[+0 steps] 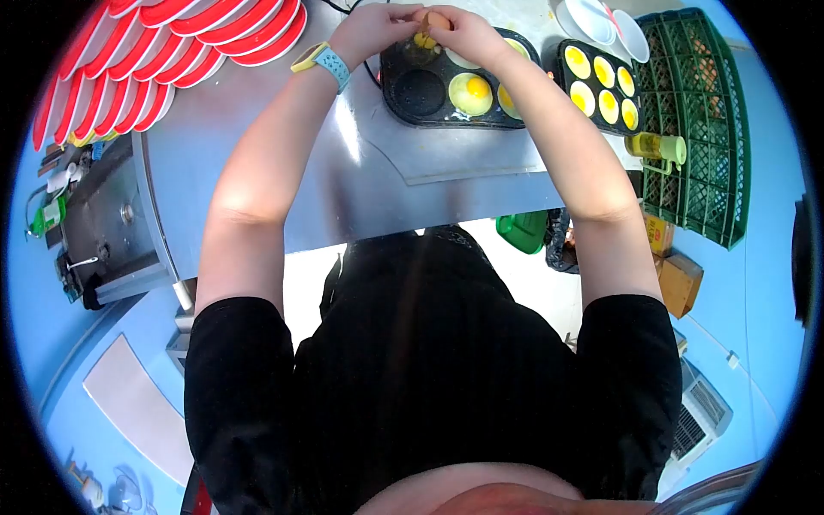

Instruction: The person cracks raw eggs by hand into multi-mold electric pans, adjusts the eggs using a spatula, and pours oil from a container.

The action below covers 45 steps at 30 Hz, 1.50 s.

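At the top of the head view, my left hand (371, 33) and my right hand (466, 36) meet with fingers closed around a cracked egg (437, 21). Yellow yolk and clear egg white (423, 40) hang below the shell, over the back left cup. Beneath both hands lies a black egg frying pan (445, 118) with round cups. Its front left cup (420, 92) is bare and dark. Beside that one, a fried egg (471, 93) fills the front middle cup. My right forearm hides part of the pan's right side.
A second black pan (594, 79) full of eggs stands to the right. Past it are an oil bottle (657, 148), white bowls (592, 21) and a green crate (687, 120) with eggs. Stacked red-rimmed containers (206, 39) occupy the back left, with a sink (112, 215) below.
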Motion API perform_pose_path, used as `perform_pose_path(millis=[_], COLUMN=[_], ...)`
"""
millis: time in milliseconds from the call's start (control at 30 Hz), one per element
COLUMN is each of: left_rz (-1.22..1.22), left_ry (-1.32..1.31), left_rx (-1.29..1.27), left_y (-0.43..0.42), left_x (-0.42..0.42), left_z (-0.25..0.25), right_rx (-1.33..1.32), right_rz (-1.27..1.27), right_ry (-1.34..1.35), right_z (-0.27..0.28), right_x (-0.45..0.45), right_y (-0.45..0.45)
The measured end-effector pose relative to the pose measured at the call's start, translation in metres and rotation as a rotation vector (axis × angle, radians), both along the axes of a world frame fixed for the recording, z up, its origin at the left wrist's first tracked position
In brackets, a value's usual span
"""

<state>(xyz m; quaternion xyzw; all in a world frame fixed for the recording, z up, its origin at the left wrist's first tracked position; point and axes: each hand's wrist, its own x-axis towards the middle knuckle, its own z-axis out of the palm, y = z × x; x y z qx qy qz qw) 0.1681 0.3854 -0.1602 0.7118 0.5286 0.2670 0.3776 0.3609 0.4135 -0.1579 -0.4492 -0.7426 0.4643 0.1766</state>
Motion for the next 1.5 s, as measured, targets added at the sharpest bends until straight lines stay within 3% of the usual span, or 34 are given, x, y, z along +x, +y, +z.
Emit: perform_pose_path(millis=[133, 200, 333, 400, 500, 533, 600, 633, 667, 700, 733, 767, 800, 833, 867, 933, 1067, 1200, 1267, 1300, 1333, 1367, 1433, 1500], left_rz=[0.032, 0.028, 0.043, 0.008, -0.035, -0.058, -0.092, -0.089, -0.085, 0.197, 0.19, 0.248, 0.261, 0.288, 0.43, 0.493, 0.432, 0.457, 0.407, 0.325, 0.339, 0.294, 0.255, 0.233], left_ry=[0.096, 0.12, 0.247, 0.167, 0.203, 0.077, -0.043, -0.151, -0.26, -0.328, -0.441, -0.68, -0.815, -0.608, -0.892, -1.147, -1.216, -1.208, -1.184, -1.22, -1.227, -1.235, -1.232, -1.196], left_rx=[0.047, 0.07, 0.237, 0.28, 0.3, 0.187, 0.077, 0.08, 0.076, -0.189, -0.121, -0.235, -0.269, -0.135, -0.374, -0.616, -0.819, -0.942, -1.024, -1.032, -1.013, -1.019, -0.977, -0.898], left_y=[-0.006, -0.013, -0.022, -0.024, -0.027, -0.029, -0.028, -0.027, -0.025, -0.048, -0.055, -0.067, -0.079, -0.101, -0.117, -0.153, -0.2, -0.211, -0.206, -0.204, -0.201, -0.201, -0.208, -0.215], left_x=[0.002, 0.004, 0.005, 0.005, 0.01, 0.012, 0.011, 0.009, 0.009, 0.017, 0.007, 0.008, 0.004, 0.006, 0.003, 0.0, 0.023, 0.055, 0.071, 0.075, 0.083, 0.094, 0.117, 0.139], left_z=[0.03, 0.06, 0.105, 0.112, 0.104, 0.095, 0.077, 0.068, 0.058, 0.092, 0.069, 0.076, 0.071, 0.071, 0.061, 0.041, 0.027, 0.027, 0.027, 0.022, 0.024, 0.029, 0.032, 0.021], right_rx=[-0.115, 0.357, 0.257, 0.42, 0.328, 0.333, -0.34, -0.51, -0.513, -0.578, -0.626, -0.7, -0.786, -0.722, -0.522, -0.285, 0.219, 0.115, -0.141, -0.051, -0.264, -0.168, -0.27, -0.328], right_rz=[0.04, 0.023, -0.034, -0.058, -0.095, -0.101, -0.232, -0.104, -0.119, -0.112, -0.103, -0.407, -0.319, -0.236, -0.449, -0.618, -1.285, -1.499, -1.467, -1.518, -1.416, -1.314, -1.08, -0.729], right_ry=[0.185, -0.033, 0.045, 0.187, 0.278, 0.279, 0.487, 0.677, 0.683, 0.947, 1.214, 1.242, 1.375, 1.312, 1.257, 1.21, 0.71, -0.212, -0.83, -0.806, -0.663, -0.391, 0.157, 0.408], right_z=[0.008, 0.029, 0.064, 0.069, 0.036, 0.036, 0.036, 0.036, 0.032, 0.027, 0.026, 0.06, 0.056, 0.039, 0.066, 0.081, 0.062, -0.023, -0.059, -0.134, -0.111, -0.119, -0.054, -0.026], right_x=[0.004, 0.004, 0.004, 0.003, 0.004, 0.004, 0.008, 0.017, 0.027, 0.038, 0.05, 0.063, 0.101, 0.156, 0.18, 0.252, 0.374, 0.468, 0.472, 0.506, 0.476, 0.449, 0.324, 0.225], right_y=[0.004, 0.001, -0.009, -0.013, -0.013, -0.02, -0.032, -0.034, -0.038, -0.041, -0.043, -0.064, -0.071, -0.08, -0.109, -0.162, -0.268, -0.342, -0.356, -0.371, -0.355, -0.347, -0.308, -0.293])
